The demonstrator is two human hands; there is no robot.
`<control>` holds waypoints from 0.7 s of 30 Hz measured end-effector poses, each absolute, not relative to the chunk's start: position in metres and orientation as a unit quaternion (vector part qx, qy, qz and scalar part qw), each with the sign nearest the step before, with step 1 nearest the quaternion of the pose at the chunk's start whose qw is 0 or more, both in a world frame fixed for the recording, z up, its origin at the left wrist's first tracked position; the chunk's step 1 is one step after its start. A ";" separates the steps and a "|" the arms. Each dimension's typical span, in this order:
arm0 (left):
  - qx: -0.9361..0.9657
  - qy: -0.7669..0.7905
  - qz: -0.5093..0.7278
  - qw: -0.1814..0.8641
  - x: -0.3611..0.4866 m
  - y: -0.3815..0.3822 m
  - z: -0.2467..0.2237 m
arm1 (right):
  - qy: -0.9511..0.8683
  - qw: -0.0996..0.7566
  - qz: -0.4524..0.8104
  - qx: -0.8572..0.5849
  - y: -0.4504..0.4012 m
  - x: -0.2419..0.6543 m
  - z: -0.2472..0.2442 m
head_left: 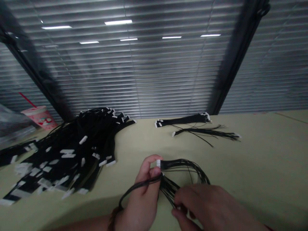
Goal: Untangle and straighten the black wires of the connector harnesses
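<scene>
My left hand (145, 192) is closed on a black wire harness (184, 163), pinching the white connector (158, 163) at its end between thumb and forefinger. More of the black wires pass by the left thumb, and a loop of them hangs over the left wrist. To the right, my right hand (204, 205) has its thumb and fingertips closed around thin black wires that fan out from the left hand. The harness curves from the connector over to behind the right hand, where its far end is hidden.
A large heap of black wire harnesses (93, 134) with white connectors lies on the left of the pale table (264, 154). A smaller bundle (183, 120) and a loose harness (207, 131) lie at the back. A pink cup (42, 117) with a straw stands far left, before window blinds (156, 73).
</scene>
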State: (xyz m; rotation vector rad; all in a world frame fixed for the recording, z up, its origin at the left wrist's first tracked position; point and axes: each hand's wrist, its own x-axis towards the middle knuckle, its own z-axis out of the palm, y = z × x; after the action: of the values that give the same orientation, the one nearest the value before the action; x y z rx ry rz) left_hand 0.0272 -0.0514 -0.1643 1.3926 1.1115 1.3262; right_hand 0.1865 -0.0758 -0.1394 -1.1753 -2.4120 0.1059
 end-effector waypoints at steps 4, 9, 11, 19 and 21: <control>0.578 0.438 0.528 0.442 0.025 -0.055 -0.164 | -0.858 0.219 0.124 -0.449 -0.077 0.183 -0.136; 0.560 0.451 0.532 0.447 0.027 -0.054 -0.162 | -0.765 0.186 0.353 -0.506 -0.067 0.190 -0.112; 0.549 0.466 0.534 0.444 0.028 -0.053 -0.162 | -0.665 0.188 0.560 -0.456 -0.056 0.200 -0.105; 0.526 0.461 0.545 0.463 0.027 -0.052 -0.165 | -0.516 0.512 0.631 -0.273 -0.009 0.250 -0.089; 0.530 0.457 0.544 0.463 0.025 -0.054 -0.167 | -0.481 0.582 0.598 -0.267 -0.004 0.258 -0.081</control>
State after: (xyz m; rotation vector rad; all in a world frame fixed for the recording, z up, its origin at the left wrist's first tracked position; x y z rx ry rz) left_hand 0.0247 -0.0539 -0.1670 1.3019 1.1237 1.3368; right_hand 0.2575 -0.0039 -0.0808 -0.6230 -1.1233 1.3973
